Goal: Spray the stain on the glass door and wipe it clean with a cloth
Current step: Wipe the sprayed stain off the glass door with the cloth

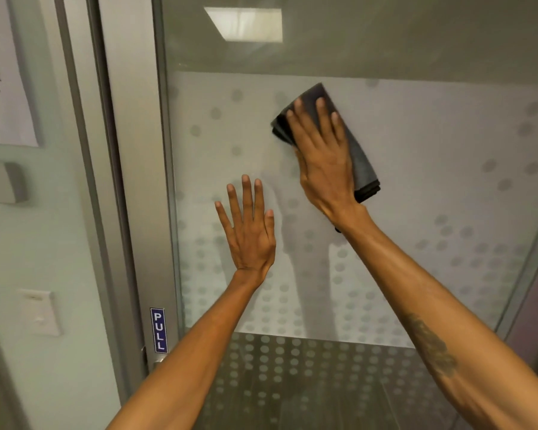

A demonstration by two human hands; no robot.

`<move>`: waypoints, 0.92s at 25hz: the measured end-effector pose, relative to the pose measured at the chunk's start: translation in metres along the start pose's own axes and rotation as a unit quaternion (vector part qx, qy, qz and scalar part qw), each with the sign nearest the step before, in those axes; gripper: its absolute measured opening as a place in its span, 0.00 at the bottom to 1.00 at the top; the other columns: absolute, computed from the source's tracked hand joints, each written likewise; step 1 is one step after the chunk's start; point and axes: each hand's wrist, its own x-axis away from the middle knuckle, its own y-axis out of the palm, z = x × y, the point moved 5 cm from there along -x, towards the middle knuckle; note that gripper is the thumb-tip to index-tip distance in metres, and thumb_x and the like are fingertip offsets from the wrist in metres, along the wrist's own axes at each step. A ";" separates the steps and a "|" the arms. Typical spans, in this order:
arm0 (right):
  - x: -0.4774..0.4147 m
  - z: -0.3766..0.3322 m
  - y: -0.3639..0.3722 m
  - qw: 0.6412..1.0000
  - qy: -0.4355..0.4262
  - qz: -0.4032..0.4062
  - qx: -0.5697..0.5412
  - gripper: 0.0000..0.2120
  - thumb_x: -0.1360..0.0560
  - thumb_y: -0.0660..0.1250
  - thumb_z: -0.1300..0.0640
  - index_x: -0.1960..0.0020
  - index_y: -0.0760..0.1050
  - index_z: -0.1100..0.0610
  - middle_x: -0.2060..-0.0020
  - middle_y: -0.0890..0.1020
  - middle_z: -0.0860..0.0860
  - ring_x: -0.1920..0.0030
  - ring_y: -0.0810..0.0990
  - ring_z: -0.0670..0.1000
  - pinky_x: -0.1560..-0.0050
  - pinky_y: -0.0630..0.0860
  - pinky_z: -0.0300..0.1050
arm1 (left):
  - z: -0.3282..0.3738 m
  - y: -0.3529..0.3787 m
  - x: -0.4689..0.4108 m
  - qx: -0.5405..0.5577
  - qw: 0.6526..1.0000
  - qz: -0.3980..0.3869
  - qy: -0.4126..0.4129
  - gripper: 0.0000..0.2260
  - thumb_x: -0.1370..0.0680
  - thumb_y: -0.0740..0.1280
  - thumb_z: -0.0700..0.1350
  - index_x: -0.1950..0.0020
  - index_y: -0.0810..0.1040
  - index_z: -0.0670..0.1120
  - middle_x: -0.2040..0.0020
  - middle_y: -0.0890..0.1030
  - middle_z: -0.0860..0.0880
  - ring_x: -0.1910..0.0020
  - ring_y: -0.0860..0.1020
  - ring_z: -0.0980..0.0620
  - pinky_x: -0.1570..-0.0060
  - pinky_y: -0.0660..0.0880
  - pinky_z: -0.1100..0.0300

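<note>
While both forearms reach up and forward at the glass door [432,187], I log the left hand [249,234] as flat against the pane, wrist low, palm toward the glass. The right hand [322,156] sits higher and to the right, arm stretched further, with a dark tattoo on the forearm.

Surface and room, left to right: a pale wall carries a paper notice [3,72] at top left, a grey wall box [3,183] below it and a white light switch [41,311] lower down. Next comes the metal door frame [131,181] with a blue PULL sign [159,330] near its bottom. The pane has a frosted band printed with grey dots; above the band the glass is clear and reflects a ceiling light [246,24]. Below the band the dots continue over a darker see-through strip. I can't pick out any stain on the glass.

Fingers: the left fingers [246,197] are spread wide, straight, holding nothing, tips on or just off the pane; can't tell which. The right fingers [320,119] are extended and slightly apart, pressing a folded dark grey cloth [361,162] flat to the frosted band. The cloth sticks out above the fingertips and to the right of the palm, layered edges visible at its lower corner.
</note>
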 end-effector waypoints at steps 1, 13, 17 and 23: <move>0.007 -0.006 0.002 1.000 -0.019 -0.017 0.001 0.34 0.24 0.58 0.71 0.20 0.56 0.56 0.20 0.59 0.54 0.20 0.54 0.60 0.20 0.48 0.57 | 0.000 0.000 0.000 0.004 1.000 -0.004 -0.001 0.25 0.15 0.48 0.51 0.18 0.48 0.47 0.17 0.49 0.47 0.18 0.46 0.42 0.21 0.45 0.38; 0.103 -0.068 0.017 0.989 -0.064 -0.130 -0.037 0.36 0.27 0.52 0.74 0.20 0.57 0.57 0.20 0.58 0.54 0.20 0.53 0.58 0.20 0.50 0.57 | -0.023 -0.034 0.021 0.247 0.967 -0.066 -0.007 0.24 0.15 0.51 0.42 0.19 0.52 0.43 0.18 0.51 0.49 0.18 0.48 0.54 0.20 0.48 0.47; 0.136 -0.089 0.014 0.978 -0.063 -0.180 -0.080 0.42 0.32 0.55 0.79 0.20 0.57 0.58 0.20 0.58 0.54 0.20 0.52 0.57 0.20 0.52 0.58 | -0.037 -0.044 0.046 0.275 0.953 -0.123 -0.020 0.23 0.14 0.50 0.45 0.19 0.53 0.46 0.18 0.53 0.53 0.19 0.49 0.59 0.20 0.52 0.50; 0.153 -0.093 -0.009 0.900 0.143 -0.198 -0.361 0.40 0.26 0.58 0.79 0.20 0.58 0.51 0.20 0.57 0.45 0.19 0.49 0.48 0.21 0.54 0.45 | -0.041 -0.067 0.072 0.312 0.929 -0.181 -0.088 0.22 0.14 0.52 0.52 0.20 0.57 0.55 0.21 0.62 0.59 0.23 0.59 0.61 0.23 0.60 0.58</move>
